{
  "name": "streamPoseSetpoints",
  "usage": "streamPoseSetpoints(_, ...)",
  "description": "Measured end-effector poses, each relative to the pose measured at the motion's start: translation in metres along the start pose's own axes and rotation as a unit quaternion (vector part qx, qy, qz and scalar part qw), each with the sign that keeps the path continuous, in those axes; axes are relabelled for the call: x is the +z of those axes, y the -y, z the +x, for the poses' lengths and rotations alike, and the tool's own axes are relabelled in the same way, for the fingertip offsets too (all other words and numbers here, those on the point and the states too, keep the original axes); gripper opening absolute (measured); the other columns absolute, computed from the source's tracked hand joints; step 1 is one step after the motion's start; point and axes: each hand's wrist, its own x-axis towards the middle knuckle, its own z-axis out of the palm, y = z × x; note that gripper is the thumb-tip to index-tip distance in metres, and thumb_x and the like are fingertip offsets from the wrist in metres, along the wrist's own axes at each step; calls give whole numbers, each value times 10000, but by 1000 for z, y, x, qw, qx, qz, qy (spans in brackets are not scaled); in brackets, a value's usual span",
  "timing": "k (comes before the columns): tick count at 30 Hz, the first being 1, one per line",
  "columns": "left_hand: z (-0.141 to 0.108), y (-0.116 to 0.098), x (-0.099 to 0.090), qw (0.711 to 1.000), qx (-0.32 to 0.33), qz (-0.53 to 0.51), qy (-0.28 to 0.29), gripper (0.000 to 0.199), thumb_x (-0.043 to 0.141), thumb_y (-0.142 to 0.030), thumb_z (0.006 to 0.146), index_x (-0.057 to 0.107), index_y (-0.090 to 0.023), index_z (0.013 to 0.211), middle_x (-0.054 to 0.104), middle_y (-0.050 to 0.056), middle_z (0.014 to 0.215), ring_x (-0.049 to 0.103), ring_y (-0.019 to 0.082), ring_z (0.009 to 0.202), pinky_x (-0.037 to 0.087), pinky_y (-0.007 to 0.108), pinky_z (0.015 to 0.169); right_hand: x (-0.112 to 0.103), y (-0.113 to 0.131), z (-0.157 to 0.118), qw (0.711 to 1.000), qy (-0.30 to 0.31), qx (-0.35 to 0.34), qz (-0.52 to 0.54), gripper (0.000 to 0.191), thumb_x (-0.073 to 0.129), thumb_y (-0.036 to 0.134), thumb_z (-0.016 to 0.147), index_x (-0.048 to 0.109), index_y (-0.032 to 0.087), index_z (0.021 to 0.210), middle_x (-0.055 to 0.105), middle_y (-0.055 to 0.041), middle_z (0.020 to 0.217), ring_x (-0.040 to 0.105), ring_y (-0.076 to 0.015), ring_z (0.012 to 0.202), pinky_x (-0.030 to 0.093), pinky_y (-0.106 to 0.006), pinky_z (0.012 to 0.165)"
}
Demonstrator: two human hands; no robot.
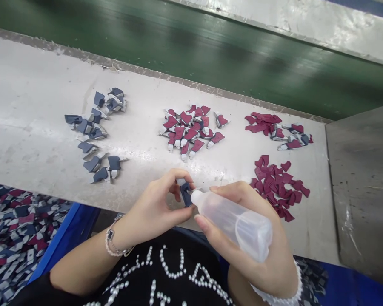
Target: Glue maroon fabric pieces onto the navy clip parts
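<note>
- Seen from the head camera, the left hand (161, 202) pinches a blue-and-grey piece (186, 194) between thumb and fingers, over the counter's near edge.
- The right hand (279, 246) is wrapped round a clear squeeze bottle (234, 221), its tip right at that piece; I can't tell whether they touch.
- Midway along the counter (147, 170), a heap of grey pieces with maroon faces (190, 135) looks to me like finished work.
- Toward the left end, a scatter of blue-faced pieces (92, 163) shows no maroon from here; I'd guess they are waiting, though their undersides are hidden.
- By the right end, loose maroon pieces (271, 187) lie nearer the near edge, and more toward the far edge beside a few mixed ones (292, 144), so plenty seems left.
- Off the near left corner, a blue bin (55, 244) is heaped with blue, grey and maroon parts (17, 233).
</note>
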Motion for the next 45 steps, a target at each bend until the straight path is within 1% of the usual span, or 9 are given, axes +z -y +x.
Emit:
streamPoseSetpoints(7,-1,0,-1,1000,1,-4,3,370,720,-140,790,534,-271,1083,638,-17,1020,587,116,757,496,251,685,-2,2,-1,1000,22,4,6,171,701,288,863,560,242,948,674,-8,724,679,-200,622,506,-277,448)
streamPoseSetpoints(11,-2,1,0,1000,0,-4,5,396,704,-89,773,533,-264,1084,646,-1,1017,603,141,798,501,262,693,-3,4,-3,999,37,2,2,143,701,284,856,577,240,913,675,4,714,643,-165,560,496,-279,461)
streamPoseSetpoints(16,-4,1,2,1000,7,6,8,410,731,-117,766,524,-278,1081,645,-25,1001,574,110,731,493,250,681,-4,4,-2,999,35,2,16,146,682,286,877,561,243,945,704,-19,785,692,-198,641,499,-284,463)
streamPoseSetpoints(22,-5,4,0,1000,-18,-25,3,444,736,-97,767,522,-286,1106,645,-23,1032,602,127,788,514,273,728,-6,4,-6,997,71,-15,-40,183,711,266,859,537,260,918,583,69,624,528,-101,452,439,-255,428)
streamPoseSetpoints(29,-6,4,0,1000,0,11,18,464,721,-76,760,521,-288,1121,671,-28,1009,579,122,753,501,268,705,-5,3,-4,998,56,-15,-28,182,701,289,876,533,257,940,643,41,727,623,-129,568,487,-252,480)
streamPoseSetpoints(35,-7,8,-2,999,-7,31,-9,528,760,-97,747,517,-279,1179,688,-10,1020,631,141,812,508,271,726,-9,5,-7,994,95,-19,-55,187,703,257,867,520,253,908,569,85,627,512,-85,453,436,-239,433)
streamPoseSetpoints(37,-7,8,-1,998,7,51,-21,524,761,-89,746,524,-276,1173,693,-18,1014,634,123,787,507,252,712,-12,6,-8,993,94,-18,-63,175,692,237,863,525,247,916,574,83,639,525,-86,460,440,-239,437)
streamPoseSetpoints(42,-7,6,0,992,48,98,-59,505,761,-67,740,533,-263,1146,692,-32,999,616,86,720,511,220,699,-12,9,-8,997,46,-24,-51,117,646,197,889,538,231,918,603,58,672,585,-104,509,460,-243,454)
streamPoseSetpoints(45,-8,7,1,989,59,116,-76,503,779,-90,741,532,-264,1143,693,-29,1007,616,89,722,517,218,700,-10,9,-7,995,68,-18,-66,134,666,221,874,537,229,908,590,62,647,565,-104,479,450,-259,449)
